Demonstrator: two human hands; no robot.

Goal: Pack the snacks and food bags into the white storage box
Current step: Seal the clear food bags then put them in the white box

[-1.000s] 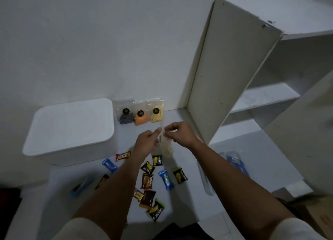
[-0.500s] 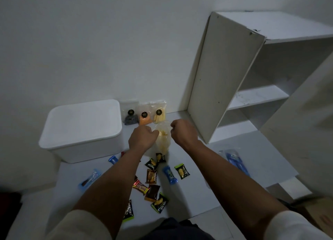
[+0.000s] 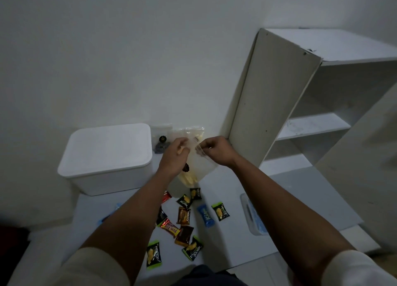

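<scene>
Hands met over the middle of the white surface [image 3: 300,199], both working the top of one clear food bag [image 3: 200,167]. The left hand [image 3: 174,156] had its fingers curled at the bag's left upper edge, and the right hand [image 3: 217,151] pinched the right upper edge between thumb and fingers. The bag hung between them, yellowish sticks [image 3: 189,178] gathered at its bottom and a dark round label [image 3: 186,167] on its front.

The white storage box [image 3: 107,156] stood at the far left against the wall, its lid [image 3: 105,146] on. Just right of it another clear bag with dark contents [image 3: 161,145] leaned at the wall, and more clear bags behind the hands were mostly hidden.

Nearer, small snack packets lay scattered: a black-and-green Nextar packet [image 3: 220,211], a blue packet [image 3: 205,214], a brown Nextar packet [image 3: 183,215], a red-and-gold bar [image 3: 170,230]. A clear pack with blue contents [image 3: 253,217] lay to the right. The white shelf unit [image 3: 300,113] stood open at the far right.
</scene>
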